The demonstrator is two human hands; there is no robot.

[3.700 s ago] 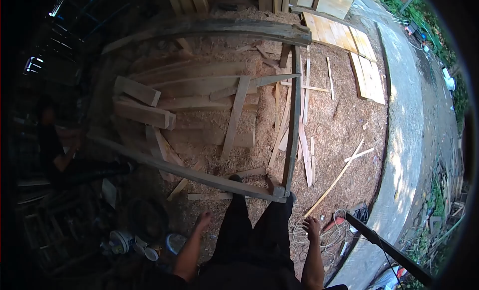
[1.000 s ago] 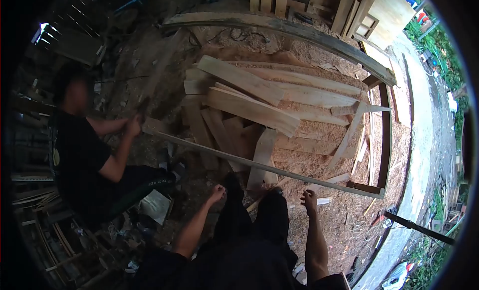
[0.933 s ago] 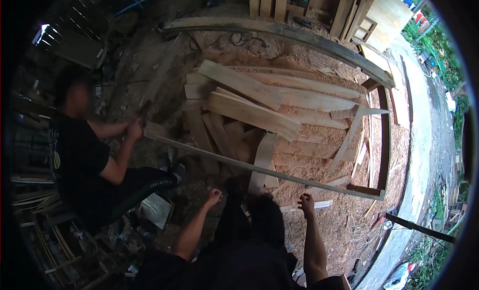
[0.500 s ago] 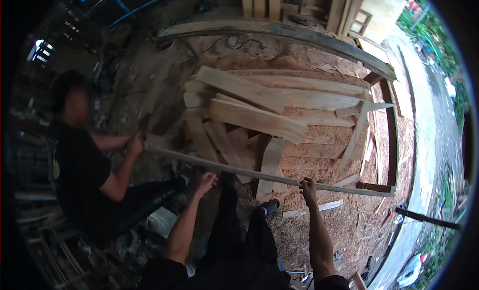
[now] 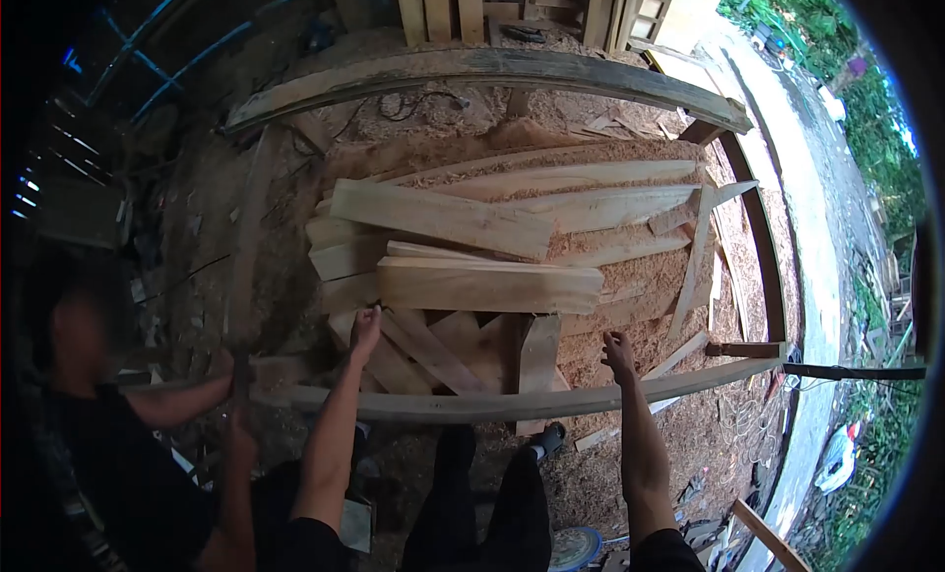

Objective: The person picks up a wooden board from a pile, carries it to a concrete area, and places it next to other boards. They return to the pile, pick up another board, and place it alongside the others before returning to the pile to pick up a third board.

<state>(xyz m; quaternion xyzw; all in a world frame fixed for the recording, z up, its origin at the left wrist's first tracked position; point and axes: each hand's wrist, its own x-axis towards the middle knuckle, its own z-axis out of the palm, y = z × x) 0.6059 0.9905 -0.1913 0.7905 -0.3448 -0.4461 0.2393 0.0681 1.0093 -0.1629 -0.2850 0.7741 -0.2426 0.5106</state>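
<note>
My left hand (image 5: 365, 331), its fingers pinched together, is past the near bar of a wooden frame (image 5: 512, 407), close to the left end of a pale plank (image 5: 482, 286). Whether it holds something small I cannot make out. To the right, my right hand (image 5: 618, 353) hovers beyond the same bar with its fingers curled apart, holding nothing. More boards lie inside the frame, among them a wide one (image 5: 443, 218) behind the pale plank and a short upright-lying one (image 5: 537, 360) nearer to me.
A co-worker (image 5: 118, 424) at the left has both hands at the frame's left corner. The frame's far beam (image 5: 492, 65) spans the back. Wood shavings (image 5: 630, 277) cover the ground. A concrete strip (image 5: 817, 227) runs along the right, and a loose stick (image 5: 768, 535) lies at the lower right.
My right hand has come off the near bar and moved past it. My left hand has reached farther forward toward the planks. The view has shifted, and the co-worker appears lower and farther left.
</note>
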